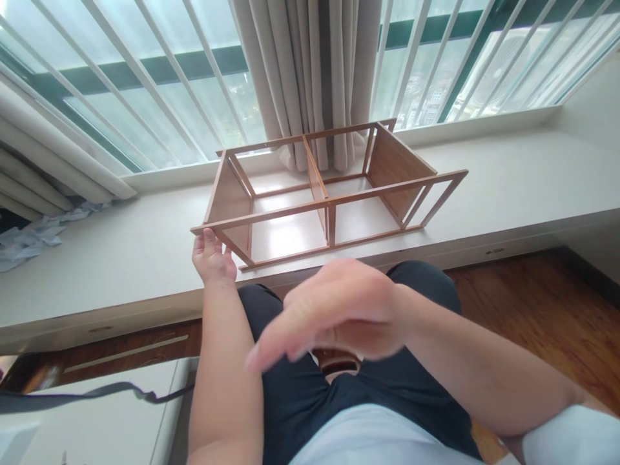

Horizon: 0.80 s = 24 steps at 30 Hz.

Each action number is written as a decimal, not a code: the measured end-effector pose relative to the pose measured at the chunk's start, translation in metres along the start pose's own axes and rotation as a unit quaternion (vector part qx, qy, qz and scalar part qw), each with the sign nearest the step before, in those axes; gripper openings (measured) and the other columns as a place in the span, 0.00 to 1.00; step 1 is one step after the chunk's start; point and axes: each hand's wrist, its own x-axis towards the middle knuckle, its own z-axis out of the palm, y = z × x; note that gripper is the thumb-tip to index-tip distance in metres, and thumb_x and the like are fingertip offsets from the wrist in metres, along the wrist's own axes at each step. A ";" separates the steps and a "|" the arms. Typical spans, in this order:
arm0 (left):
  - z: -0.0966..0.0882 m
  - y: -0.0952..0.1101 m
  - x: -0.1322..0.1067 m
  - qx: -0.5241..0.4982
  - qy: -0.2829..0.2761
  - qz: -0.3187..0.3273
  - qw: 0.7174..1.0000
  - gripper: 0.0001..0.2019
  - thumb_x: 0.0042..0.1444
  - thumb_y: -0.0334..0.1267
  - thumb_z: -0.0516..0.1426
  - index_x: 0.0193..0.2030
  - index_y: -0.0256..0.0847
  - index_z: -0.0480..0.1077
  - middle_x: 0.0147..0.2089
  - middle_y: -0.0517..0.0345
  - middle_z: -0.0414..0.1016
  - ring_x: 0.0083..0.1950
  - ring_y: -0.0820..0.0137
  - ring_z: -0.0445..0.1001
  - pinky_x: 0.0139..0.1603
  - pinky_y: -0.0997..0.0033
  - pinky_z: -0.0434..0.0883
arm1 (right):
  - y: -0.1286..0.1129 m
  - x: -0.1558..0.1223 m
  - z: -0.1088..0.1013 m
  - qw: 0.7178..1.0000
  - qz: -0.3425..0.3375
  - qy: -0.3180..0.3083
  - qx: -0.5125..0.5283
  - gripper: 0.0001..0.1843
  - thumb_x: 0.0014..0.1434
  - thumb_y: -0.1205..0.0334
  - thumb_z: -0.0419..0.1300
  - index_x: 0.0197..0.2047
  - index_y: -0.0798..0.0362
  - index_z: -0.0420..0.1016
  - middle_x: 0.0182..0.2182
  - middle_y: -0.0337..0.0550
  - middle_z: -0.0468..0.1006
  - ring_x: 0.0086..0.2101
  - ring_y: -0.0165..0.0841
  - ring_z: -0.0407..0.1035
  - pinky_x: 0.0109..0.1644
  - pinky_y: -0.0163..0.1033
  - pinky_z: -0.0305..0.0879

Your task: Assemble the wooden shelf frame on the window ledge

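A wooden shelf (332, 223), divided into two bays by a panel (314, 169), is supported on the white sill (508, 168), centre. Its left corner is grasped by the left hand (214, 257); the blurred right hand's (341, 310) grip cannot be determined.

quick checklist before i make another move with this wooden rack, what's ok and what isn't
1. Left hand on the wooden rack: ok, at the near left end of its upper rail.
2. Right hand on the rack: not ok, it is in the air above the dark trousers, blurred.
3. Rack supported: ok, it appears to rest on the white ledge, close to the front edge.
4. Rack free of the middle curtain: cannot tell, the curtain hangs right behind it.
5. Joints tight: cannot tell, too small to judge.
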 end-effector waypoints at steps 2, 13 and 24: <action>-0.001 -0.001 0.000 -0.001 0.000 0.001 1.000 0.22 0.49 0.46 0.73 0.44 0.41 0.71 0.46 0.58 0.79 0.47 0.68 0.77 0.51 0.60 0.73 | 0.035 -0.010 -0.002 0.993 0.096 0.065 0.012 0.17 0.73 0.56 0.56 0.52 0.55 0.83 0.41 0.43 0.84 0.34 0.24 0.75 0.42 0.29 0.69; 0.004 0.003 -0.010 0.013 0.012 -0.001 1.000 0.36 0.20 0.57 0.78 0.34 0.42 0.71 0.36 0.64 0.77 0.38 0.72 0.76 0.40 0.71 0.70 | 0.182 -0.090 -0.023 0.785 0.477 0.323 -0.228 0.31 0.62 0.52 0.64 0.66 0.50 0.69 0.55 0.47 0.79 0.53 0.43 0.72 0.58 0.48 0.66; 0.018 -0.007 -0.040 0.025 -0.006 -0.021 0.999 0.33 0.27 0.57 0.77 0.39 0.43 0.76 0.40 0.61 0.80 0.42 0.72 0.77 0.50 0.67 0.69 | 0.208 -0.078 -0.045 0.771 0.459 0.382 -0.222 0.22 0.67 0.49 0.56 0.59 0.49 0.75 0.49 0.48 0.82 0.48 0.42 0.76 0.56 0.46 0.68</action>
